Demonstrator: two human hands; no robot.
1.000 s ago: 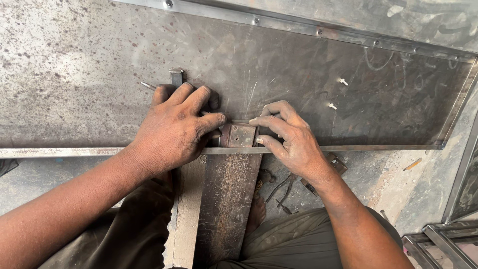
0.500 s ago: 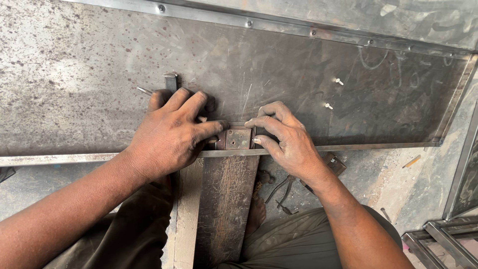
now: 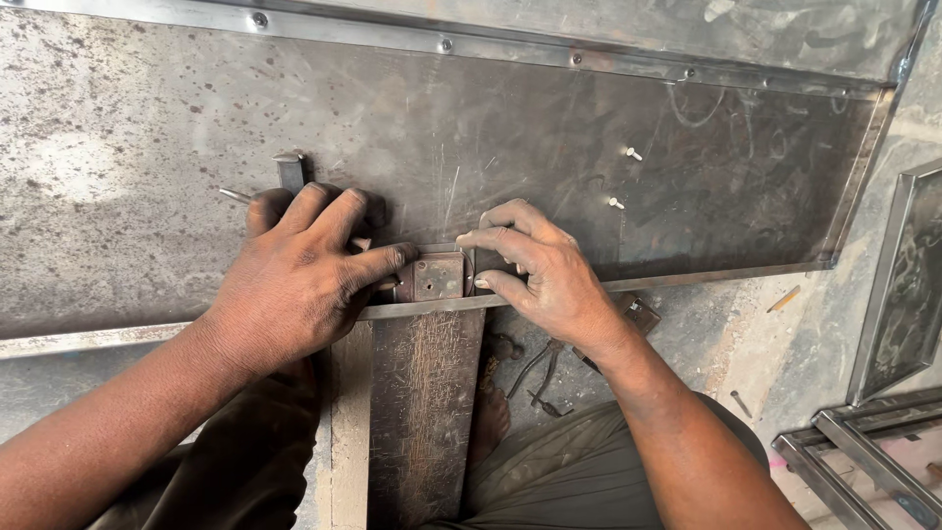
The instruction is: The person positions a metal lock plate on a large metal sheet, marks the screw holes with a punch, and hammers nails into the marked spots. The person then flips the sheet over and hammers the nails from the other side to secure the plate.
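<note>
Both hands pinned the small square metal block (image 3: pixel 438 276) at the near edge of the big steel sheet (image 3: pixel 549 137), left hand (image 3: pixel 294 280) flat with its fingers closed on one side, right hand (image 3: pixel 545 270) pinching the other, apparently to stop it sliding.

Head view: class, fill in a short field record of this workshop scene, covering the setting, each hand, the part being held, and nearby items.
Setting: large grey metal sheet with a framed edge, lying flat
Left hand: pressed flat on the sheet, fingers against the small square metal block
Right hand: fingertips pinching the block's right side
Block position: at the sheet's near edge, above a rusty flat bar
On the sheet: two small white screws
Floor: pencil, loose dark scraps
Right edge: metal frames
</note>
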